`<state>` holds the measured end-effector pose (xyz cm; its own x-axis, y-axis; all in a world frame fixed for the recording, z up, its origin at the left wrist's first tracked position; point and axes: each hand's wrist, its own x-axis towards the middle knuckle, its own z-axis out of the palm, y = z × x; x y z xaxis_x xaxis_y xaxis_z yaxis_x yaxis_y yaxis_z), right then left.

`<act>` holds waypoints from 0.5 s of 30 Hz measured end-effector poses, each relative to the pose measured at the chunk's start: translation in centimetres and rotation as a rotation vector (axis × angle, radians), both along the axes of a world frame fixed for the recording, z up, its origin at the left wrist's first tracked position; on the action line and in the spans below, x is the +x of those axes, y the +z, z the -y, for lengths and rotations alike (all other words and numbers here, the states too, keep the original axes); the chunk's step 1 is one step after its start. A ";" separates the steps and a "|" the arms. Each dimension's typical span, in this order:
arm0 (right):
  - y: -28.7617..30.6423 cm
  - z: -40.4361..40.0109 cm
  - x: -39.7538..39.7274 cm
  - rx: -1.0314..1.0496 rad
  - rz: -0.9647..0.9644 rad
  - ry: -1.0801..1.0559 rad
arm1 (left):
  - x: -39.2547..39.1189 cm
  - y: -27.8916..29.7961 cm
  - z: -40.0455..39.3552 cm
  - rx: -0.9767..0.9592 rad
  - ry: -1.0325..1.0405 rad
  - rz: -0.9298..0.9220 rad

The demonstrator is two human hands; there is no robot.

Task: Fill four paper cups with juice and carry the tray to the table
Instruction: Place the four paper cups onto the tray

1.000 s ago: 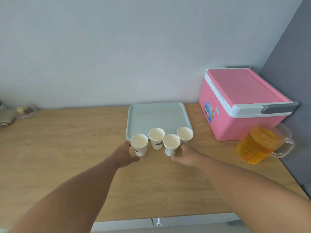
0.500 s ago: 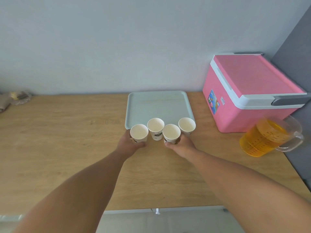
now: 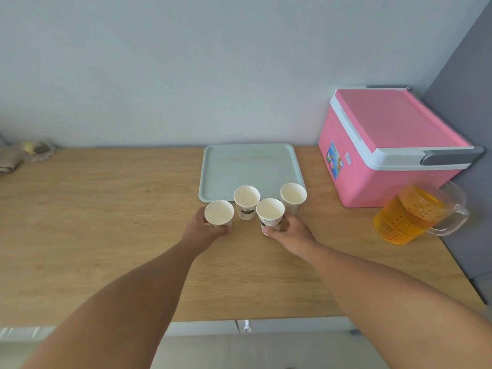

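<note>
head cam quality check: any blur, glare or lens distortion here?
Head view: strong wide-angle distortion, with the counter edge bowed and the forearms stretched at the bottom corners; soft, even daylight, faint shadows, no hard glare on the tray; the image is mildly soft overall, print on the paper cups unreadable; the juice pitcher looks smeared near the right edge.

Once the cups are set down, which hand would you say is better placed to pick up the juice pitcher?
Probably the right hand. The juice pitcher stands on the right of the counter beside the pink cooler, its handle pointing right. The left hand, gripping the leftmost cup, would have to cross over the other cups.
</note>
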<state>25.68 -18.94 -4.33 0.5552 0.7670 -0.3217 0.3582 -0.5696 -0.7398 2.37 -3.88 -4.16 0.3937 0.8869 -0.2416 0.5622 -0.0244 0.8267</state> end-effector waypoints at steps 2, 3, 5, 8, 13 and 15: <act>0.3 0.5 -0.4 0.009 -0.004 -0.006 | -0.2 0.3 0.2 0.000 -0.008 -0.001; 0.4 0.8 -0.6 0.017 -0.004 -0.010 | -0.3 0.4 0.4 0.000 -0.012 0.001; 0.7 1.3 -1.0 0.038 -0.009 -0.019 | -0.5 0.7 0.6 0.003 -0.024 0.007; 1.3 1.8 -1.4 0.072 -0.008 -0.013 | -0.6 1.2 0.8 -0.002 -0.048 0.016; 4.2 1.2 -0.9 0.141 -0.037 0.052 | -0.6 3.3 0.4 0.010 -0.046 0.027; 5.4 0.6 -0.2 0.165 -0.044 0.085 | -0.5 4.3 0.0 0.024 -0.036 0.033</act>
<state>25.49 -19.57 1.08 0.4741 0.8550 -0.2103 0.3652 -0.4084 -0.8366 1.84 -3.93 0.13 0.4332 0.8773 -0.2067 0.5328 -0.0643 0.8438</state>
